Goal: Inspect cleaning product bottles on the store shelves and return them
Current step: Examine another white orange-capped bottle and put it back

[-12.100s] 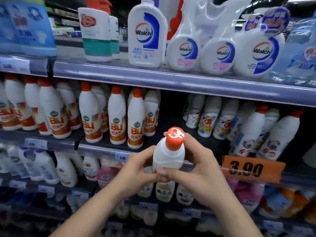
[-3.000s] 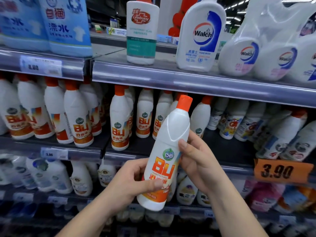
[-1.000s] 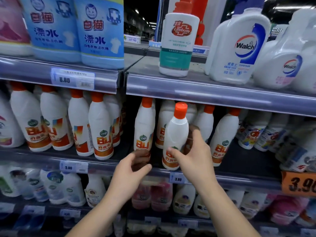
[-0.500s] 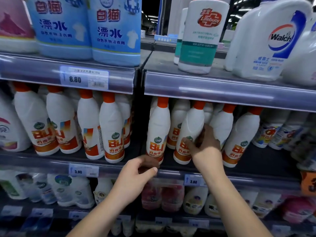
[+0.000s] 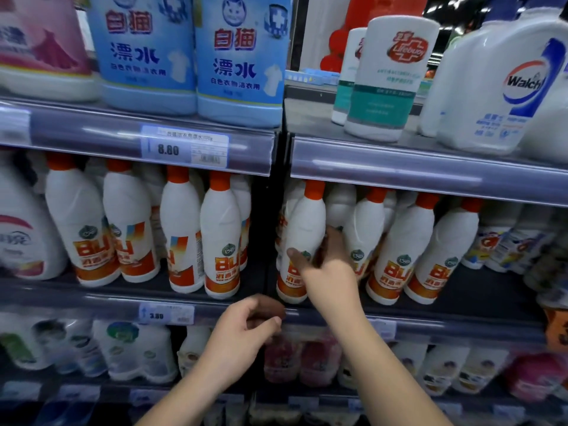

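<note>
White bleach bottles with orange caps and orange "84" labels stand in rows on the middle shelf [image 5: 461, 305]. My right hand [image 5: 329, 272] reaches in and grips the leftmost bottle [image 5: 304, 222] of the right-hand bay. Its thumb lies across the bottle's front and its fingers curl round the right side, between this bottle and the neighbouring bottle [image 5: 365, 229]. The gripped bottle stands on the shelf and leans slightly right. My left hand [image 5: 246, 330] hovers in front of the shelf edge, fingers loosely curled, holding nothing.
Blue bleach jugs [image 5: 239, 59] stand on the top shelf beside a Lifebuoy bottle [image 5: 390, 81] and a Walch bottle [image 5: 498, 87]. More "84" bottles [image 5: 219, 238] fill the left bay. Price tags [image 5: 184, 149] line the shelf rails. Small bottles crowd the lower shelf.
My right hand set the inspected bottle back in the row, released it, and now grips the bottle to its left. My left hand came off and stays low. The view moved closer.
</note>
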{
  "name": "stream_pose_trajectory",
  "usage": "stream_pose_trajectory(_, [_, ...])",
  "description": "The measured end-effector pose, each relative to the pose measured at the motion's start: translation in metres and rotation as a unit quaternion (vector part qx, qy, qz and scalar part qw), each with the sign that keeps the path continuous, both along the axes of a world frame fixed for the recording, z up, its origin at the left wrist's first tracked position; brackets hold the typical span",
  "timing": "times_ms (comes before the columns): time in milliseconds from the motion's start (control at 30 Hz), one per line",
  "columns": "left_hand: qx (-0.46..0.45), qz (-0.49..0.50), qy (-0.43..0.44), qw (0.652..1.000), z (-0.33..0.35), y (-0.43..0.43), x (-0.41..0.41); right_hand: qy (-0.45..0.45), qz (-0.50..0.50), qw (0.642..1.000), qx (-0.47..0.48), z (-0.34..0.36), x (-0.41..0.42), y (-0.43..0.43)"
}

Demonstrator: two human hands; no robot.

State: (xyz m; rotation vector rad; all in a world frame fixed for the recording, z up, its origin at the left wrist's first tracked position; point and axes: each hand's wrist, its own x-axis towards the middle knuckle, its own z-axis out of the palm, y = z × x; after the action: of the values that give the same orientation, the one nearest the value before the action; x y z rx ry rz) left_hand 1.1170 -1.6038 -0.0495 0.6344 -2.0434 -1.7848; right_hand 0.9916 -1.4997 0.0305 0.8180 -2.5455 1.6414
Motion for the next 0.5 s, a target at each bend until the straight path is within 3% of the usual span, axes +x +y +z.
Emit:
stream_pose_trajectory(233, [-0.055,0.018,0.044,0.997,0.005,-0.003,0.013,0.022,-0.036,0.999,-0.022,0.000,0.007,0.015])
stream_pose_trajectory(333, [-0.126,0.020,0.067,0.990,0.012,0.006,0.015,0.023,-0.039,0.997,-0.063,0.004,0.023,0.036])
stream_pose_trajectory(500, [-0.157,-0.006,0.092,0.983,0.026,0.022,0.009,-0.001,0.025,0.992,-0.123,0.022,0.039,0.063])
